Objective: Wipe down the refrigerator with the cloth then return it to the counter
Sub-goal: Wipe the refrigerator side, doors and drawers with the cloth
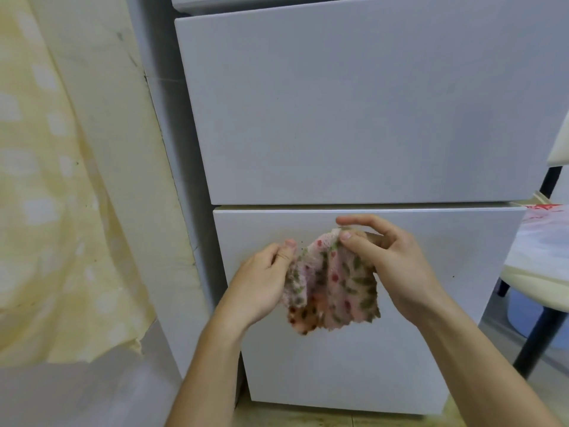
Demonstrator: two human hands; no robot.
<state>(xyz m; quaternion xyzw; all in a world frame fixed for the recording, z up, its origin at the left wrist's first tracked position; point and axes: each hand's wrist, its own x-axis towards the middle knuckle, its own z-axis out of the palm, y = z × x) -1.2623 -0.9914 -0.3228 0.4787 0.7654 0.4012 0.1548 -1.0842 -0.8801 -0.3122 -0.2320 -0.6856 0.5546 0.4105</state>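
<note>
Cloth (331, 285) pinched by both hands: left hand (261, 282) fingers curled, right hand (391, 257) forefinger seemingly free.

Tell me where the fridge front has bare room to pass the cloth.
Upper door is bare throughout. Lower door is bare below the cloth, down to the floor. Crowded: its top, where left hand and right hand both pinch the cloth.

This looks like a corner of a home kitchen. A white refrigerator (354, 112) with stacked doors stands by a scuffed cream wall (107, 87). A yellowed, patterned curtain (46, 180) hangs at its left. At its right a cream-edged counter (523, 274) on black legs has a pale blue tub (520, 315) beneath. The floor (338, 420) is stained.
</note>
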